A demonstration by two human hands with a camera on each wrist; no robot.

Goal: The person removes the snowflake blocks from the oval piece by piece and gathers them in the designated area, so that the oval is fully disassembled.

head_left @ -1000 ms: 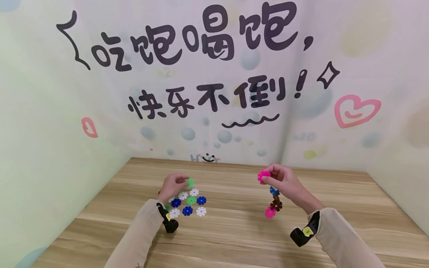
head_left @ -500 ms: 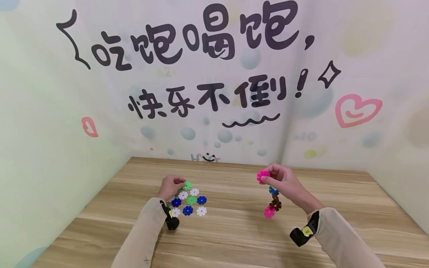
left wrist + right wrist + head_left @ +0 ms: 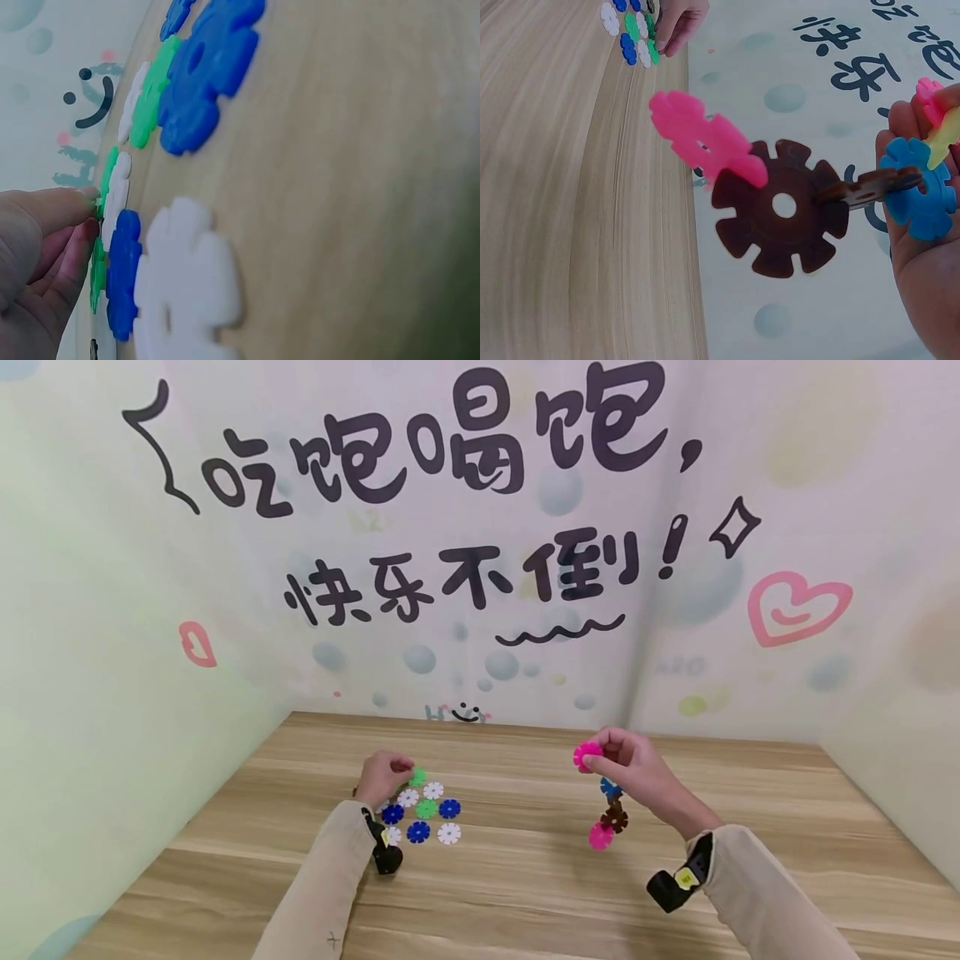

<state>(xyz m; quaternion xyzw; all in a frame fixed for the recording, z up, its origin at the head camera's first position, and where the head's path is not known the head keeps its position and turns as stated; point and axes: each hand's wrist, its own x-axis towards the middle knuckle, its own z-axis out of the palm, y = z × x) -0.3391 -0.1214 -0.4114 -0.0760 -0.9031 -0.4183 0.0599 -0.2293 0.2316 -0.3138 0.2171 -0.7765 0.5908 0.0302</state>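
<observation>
My left hand (image 3: 381, 778) is low over the table at the back of a group of flat, notched plastic snowflake discs. Its thumb and finger pinch the edge of a green snowflake disc (image 3: 109, 174). My right hand (image 3: 636, 768) is raised at the right and holds a chain of interlocked discs by its upper pink disc (image 3: 588, 757). In the right wrist view, a yellow disc (image 3: 943, 141) and a blue disc (image 3: 921, 187) lie against the palm. From them the chain runs through two brown discs (image 3: 751, 217) to a pink end disc (image 3: 697, 135). The right fingertips are partly hidden.
White (image 3: 448, 833), dark blue (image 3: 418, 832) and green discs (image 3: 426, 808) lie flat in loose rows on the wooden table (image 3: 510, 893). The left hand and wrist cover some of them. A printed cloth wall (image 3: 465, 677) stands behind the table.
My left hand has moved slightly left and down with the green disc, then barely shifted. The right hand and its chain stay almost where they were.
</observation>
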